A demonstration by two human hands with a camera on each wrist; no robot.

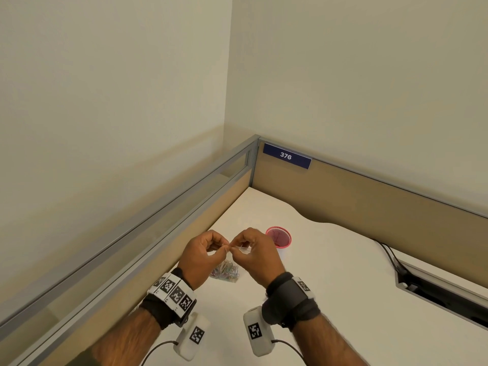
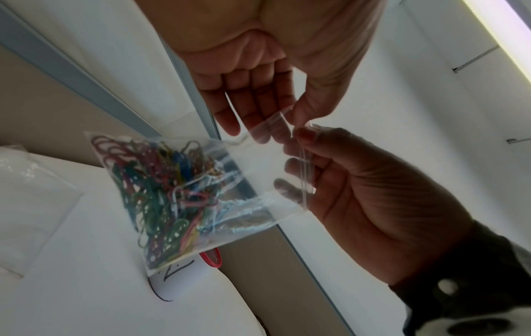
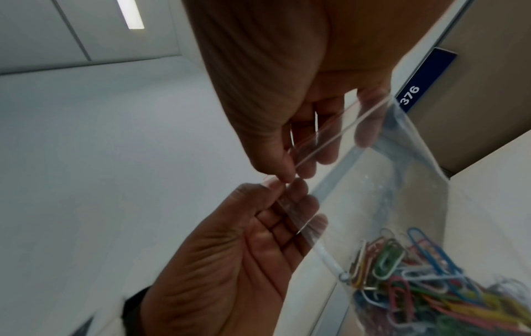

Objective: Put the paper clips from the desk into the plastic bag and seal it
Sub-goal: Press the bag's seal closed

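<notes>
Plastic bag (image 2: 252,172): clear, held above the desk (image 1: 330,273) near its left edge, top strip pinched at one end between thumb and forefinger of the left hand (image 1: 203,256) and of the right hand (image 1: 257,253). Paper clips (image 3: 425,284): coloured, heaped in the bottom of the bag. Red cup (image 1: 279,236): stood on the desk just beyond the right hand. Blue sign (image 1: 287,155), numbered 376: fixed to the partition at the far corner.
</notes>
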